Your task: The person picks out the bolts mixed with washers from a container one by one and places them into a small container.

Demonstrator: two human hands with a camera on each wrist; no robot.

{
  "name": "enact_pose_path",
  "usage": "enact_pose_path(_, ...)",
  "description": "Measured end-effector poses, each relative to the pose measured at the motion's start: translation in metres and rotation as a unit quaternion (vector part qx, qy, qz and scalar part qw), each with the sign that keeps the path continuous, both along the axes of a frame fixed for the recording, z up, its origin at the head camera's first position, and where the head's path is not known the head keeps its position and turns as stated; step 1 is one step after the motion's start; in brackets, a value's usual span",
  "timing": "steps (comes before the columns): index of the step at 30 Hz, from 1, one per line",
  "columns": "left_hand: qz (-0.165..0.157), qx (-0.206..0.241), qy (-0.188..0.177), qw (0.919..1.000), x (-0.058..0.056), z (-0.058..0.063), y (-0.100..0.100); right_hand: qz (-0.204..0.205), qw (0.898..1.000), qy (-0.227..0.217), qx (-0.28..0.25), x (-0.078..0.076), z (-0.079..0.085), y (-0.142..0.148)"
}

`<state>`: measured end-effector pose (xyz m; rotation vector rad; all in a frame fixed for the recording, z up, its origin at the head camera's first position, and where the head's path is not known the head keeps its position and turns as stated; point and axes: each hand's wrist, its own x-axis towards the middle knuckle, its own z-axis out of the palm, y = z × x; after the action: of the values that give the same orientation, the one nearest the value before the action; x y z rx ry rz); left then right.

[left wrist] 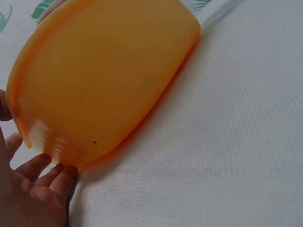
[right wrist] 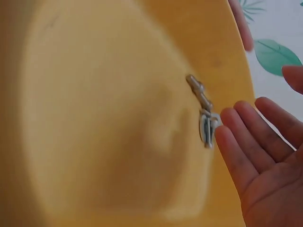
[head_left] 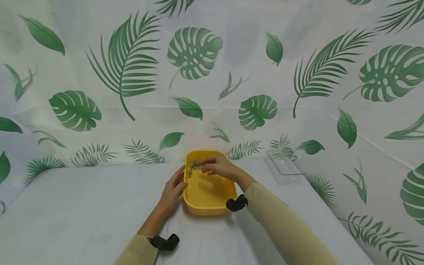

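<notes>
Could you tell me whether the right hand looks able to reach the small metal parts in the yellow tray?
Most likely yes: the right hand is over the open yellow tray, fingertips close to the metal parts, nothing visible between.

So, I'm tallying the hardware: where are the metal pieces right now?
In the head view, the metal pieces lie inside the yellow bin, towards its far-left corner, just left of the fingers of the right hand.
</notes>
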<state>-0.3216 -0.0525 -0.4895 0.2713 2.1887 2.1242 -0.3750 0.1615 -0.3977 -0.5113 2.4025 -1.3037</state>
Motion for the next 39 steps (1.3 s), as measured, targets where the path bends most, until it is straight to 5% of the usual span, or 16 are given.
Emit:
enact_pose_path(24, 0.002, -0.004, -0.002, 1.0000, 0.000, 0.000, 0.002, 0.006, 0.999, -0.016, 0.050, -0.009, 0.009, -0.013)
enact_pose_path(39, 0.004, 0.003, 0.003, 1.0000, -0.001, -0.001, 0.001, -0.001, 0.999, -0.038, 0.029, -0.023, -0.016, -0.026)
